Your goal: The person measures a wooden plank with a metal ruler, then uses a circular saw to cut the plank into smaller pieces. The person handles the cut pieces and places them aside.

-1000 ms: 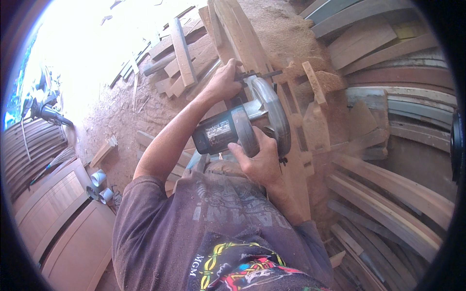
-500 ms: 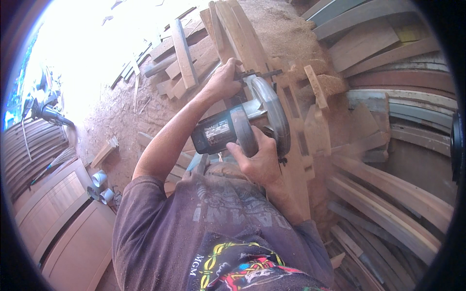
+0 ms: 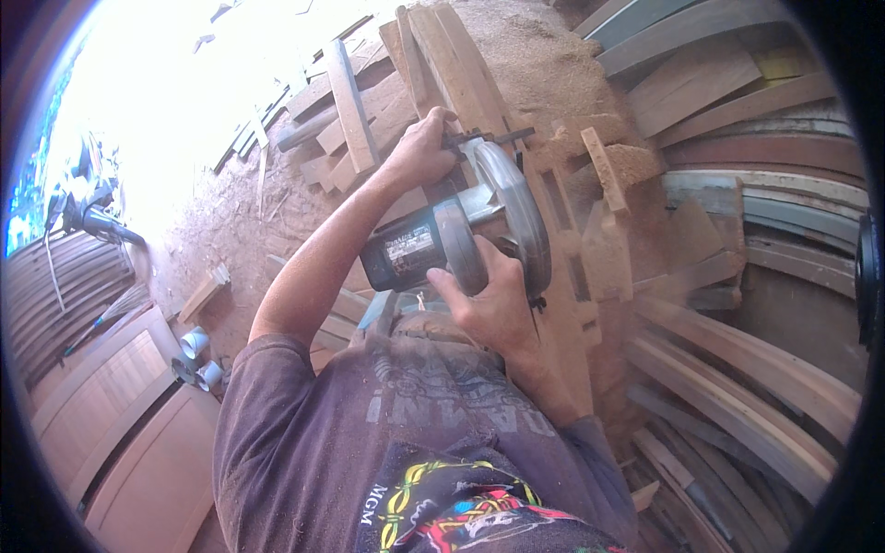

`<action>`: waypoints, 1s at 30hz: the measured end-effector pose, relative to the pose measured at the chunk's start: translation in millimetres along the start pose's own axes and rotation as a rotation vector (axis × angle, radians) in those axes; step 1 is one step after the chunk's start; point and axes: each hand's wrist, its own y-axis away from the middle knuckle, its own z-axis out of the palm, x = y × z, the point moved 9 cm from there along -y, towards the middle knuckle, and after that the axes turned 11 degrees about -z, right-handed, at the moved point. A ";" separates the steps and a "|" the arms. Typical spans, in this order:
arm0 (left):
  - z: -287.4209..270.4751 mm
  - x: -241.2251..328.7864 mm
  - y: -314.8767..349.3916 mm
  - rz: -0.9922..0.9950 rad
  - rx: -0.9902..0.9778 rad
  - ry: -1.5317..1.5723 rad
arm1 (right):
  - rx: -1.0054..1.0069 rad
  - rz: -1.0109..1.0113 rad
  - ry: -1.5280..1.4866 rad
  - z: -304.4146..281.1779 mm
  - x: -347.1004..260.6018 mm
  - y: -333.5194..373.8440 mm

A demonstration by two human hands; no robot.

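A circular saw (image 3: 524,217) with a dark motor housing and a silver blade guard rests over a long wooden beam (image 3: 560,341). My right hand (image 3: 493,300) is closed around its rear handle, thumb toward the motor side. At the saw's front, my left hand (image 3: 424,152) is closed, fingers curled by the front edge of its base; exactly which part they grip is partly hidden. Dark slots or mortises show in the timber right of the guard. The blade itself is hidden under the guard.
Boards (image 3: 452,64) extend ahead of the saw, beside sawdust (image 3: 535,74). Offcuts (image 3: 348,106) lie ahead to the left. Stacked timber (image 3: 765,369) fills the right side. Wooden panels (image 3: 161,452) and white cups (image 3: 195,343) are at the lower left. Dust hazes the air.
Both hands keep their hold on the saw. The surroundings at left and right have shifted slightly rightward in the view, while the saw sits almost where it was.
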 end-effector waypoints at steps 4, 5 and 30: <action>-4.2 6.3 0.7 -0.016 -0.010 -0.011 | 0.010 0.005 -0.029 1.0 0.5 -3.2; -5.9 8.1 1.6 -0.030 -0.017 -0.005 | 0.009 0.007 -0.037 1.5 0.7 -4.1; -21.7 6.7 -8.6 0.039 0.026 0.026 | -0.025 0.011 0.017 5.8 -3.6 -23.1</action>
